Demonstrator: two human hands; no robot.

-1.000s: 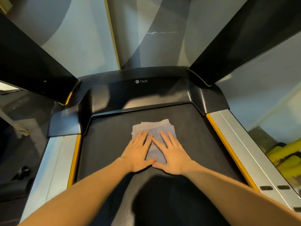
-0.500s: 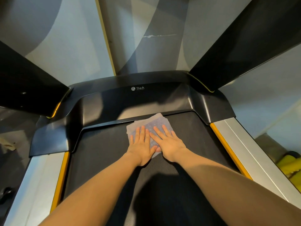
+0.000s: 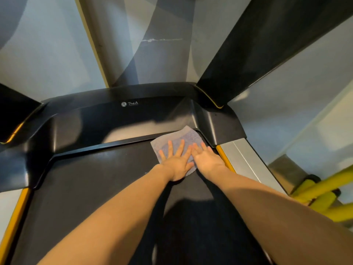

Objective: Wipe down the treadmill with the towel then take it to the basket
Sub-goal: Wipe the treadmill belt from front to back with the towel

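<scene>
Head view: left hand [image 3: 176, 165] and right hand [image 3: 207, 160], fingers [image 3: 170, 147] spread flat, press towel [image 3: 183, 137] onto treadmill [image 3: 91, 175].

Both arms reach forward, left hand [image 3: 176, 165] and right hand [image 3: 207, 159] side by side, palms down, fingers spread

Both hands, the left hand [image 3: 176, 165] and right hand [image 3: 207, 159], are covering the towel's [image 3: 183, 137] near half. The yellow bars [image 3: 324, 196] at four o'clock are running off the frame's edge.
</scene>
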